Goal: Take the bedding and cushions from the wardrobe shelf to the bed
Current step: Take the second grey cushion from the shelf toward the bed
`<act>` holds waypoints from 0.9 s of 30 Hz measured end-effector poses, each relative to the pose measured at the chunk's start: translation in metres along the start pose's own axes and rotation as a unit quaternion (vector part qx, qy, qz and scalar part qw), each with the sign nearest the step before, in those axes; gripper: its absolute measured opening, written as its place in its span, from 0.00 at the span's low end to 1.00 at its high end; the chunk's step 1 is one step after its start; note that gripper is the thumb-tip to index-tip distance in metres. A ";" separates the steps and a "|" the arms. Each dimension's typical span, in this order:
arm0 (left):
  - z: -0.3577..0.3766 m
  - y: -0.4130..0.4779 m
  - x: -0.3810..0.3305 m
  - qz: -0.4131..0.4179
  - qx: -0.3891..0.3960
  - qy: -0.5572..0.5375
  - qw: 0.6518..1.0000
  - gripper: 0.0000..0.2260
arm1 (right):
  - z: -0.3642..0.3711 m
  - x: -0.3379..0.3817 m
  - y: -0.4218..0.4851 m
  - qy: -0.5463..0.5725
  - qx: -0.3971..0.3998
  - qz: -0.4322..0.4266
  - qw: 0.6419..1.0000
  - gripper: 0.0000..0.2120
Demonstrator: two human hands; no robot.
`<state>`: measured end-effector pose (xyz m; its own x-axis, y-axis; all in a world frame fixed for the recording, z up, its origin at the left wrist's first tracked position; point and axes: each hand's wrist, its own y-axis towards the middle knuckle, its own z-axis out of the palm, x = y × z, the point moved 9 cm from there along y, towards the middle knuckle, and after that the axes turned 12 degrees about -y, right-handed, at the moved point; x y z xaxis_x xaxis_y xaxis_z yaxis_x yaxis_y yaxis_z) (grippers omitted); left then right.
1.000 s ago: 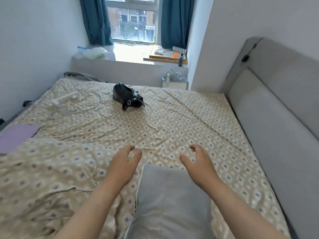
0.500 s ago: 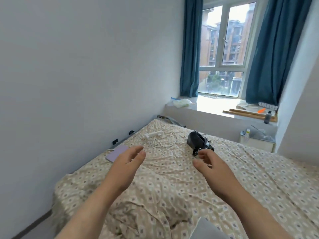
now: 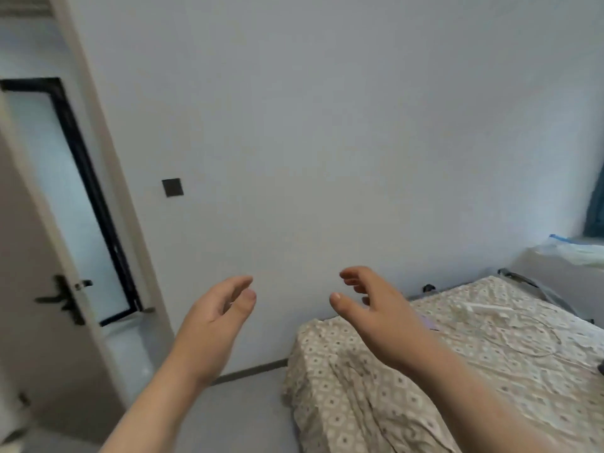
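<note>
Empty cupped hands (image 3: 212, 318) (image 3: 376, 308) — rumpled patterned bed (image 3: 474, 371).

The bed (image 3: 376, 380) occupied the lower right, its foot corner nearest the camera; a beige sheet (image 3: 490, 364) with a small diamond print covered it, creased and hanging over the corner toward the grey floor (image 3: 248, 416); a white cable (image 3: 536, 338) lay looped on the sheet toward the far side, beside a pale white item (image 3: 490, 308), too blurred to identify; a small lilac object (image 3: 430, 323) rested near the wall-side edge.
</note>
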<state>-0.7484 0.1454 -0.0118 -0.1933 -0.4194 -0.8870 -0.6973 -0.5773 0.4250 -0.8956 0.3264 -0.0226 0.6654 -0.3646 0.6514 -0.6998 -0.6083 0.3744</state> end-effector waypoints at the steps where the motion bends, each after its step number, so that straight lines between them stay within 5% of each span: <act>1: -0.035 -0.007 0.001 -0.003 -0.031 0.008 0.999 0.16 | 0.026 0.026 0.009 0.005 0.028 -0.025 0.999 0.25; 5: -0.162 -0.041 0.008 -0.037 -0.143 0.061 0.987 0.21 | 0.124 0.131 0.026 0.028 0.107 -0.118 0.987 0.35; 9: -0.288 -0.092 0.009 -0.061 -0.265 0.100 0.957 0.09 | 0.230 0.240 0.019 0.056 0.189 -0.220 0.955 0.25; 13: -0.390 -0.155 -0.001 -0.064 -0.373 0.145 0.914 0.12 | 0.313 0.340 -0.014 0.079 0.263 -0.297 0.915 0.25; 19: -0.502 -0.265 -0.046 -0.069 -0.505 0.235 0.828 0.18 | 0.400 0.479 -0.076 0.138 0.325 -0.408 0.842 0.26; 22: -0.532 -0.307 -0.065 -0.080 -0.547 0.259 0.792 0.07 | 0.429 0.521 -0.099 0.168 0.364 -0.431 0.808 0.25; 27: -0.558 -0.367 -0.100 -0.111 -0.632 0.337 0.689 0.13 | 0.461 0.590 -0.138 0.210 0.421 -0.477 0.743 0.12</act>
<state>-0.0882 0.0078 0.0217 0.4824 -0.2071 -0.8511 0.5816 -0.6508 0.4880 -0.2869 -0.1299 0.0058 0.4910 0.6591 0.5697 0.5648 -0.7387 0.3679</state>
